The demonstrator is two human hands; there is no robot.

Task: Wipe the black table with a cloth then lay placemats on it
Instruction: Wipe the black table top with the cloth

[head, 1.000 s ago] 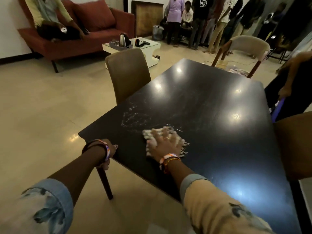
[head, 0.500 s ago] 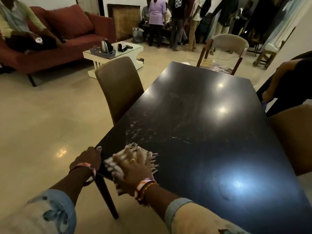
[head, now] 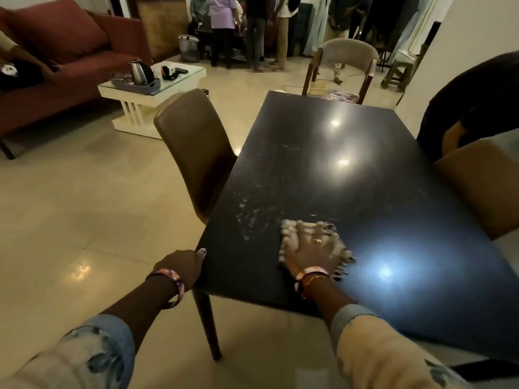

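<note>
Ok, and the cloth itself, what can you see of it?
The cloth is small, pale and woven-looking, with darker fringed threads along its right and near edges. It lies flat on the black table, near the table's near-left corner, just right of some whitish smears. The right hand presses down on it with fingers spread and straight, covering most of its middle. Nothing else touches it.

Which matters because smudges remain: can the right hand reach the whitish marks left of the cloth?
Probably yes. The right hand presses the cloth flat just beside the whitish marks, and nothing lies on the black table between them.
</note>
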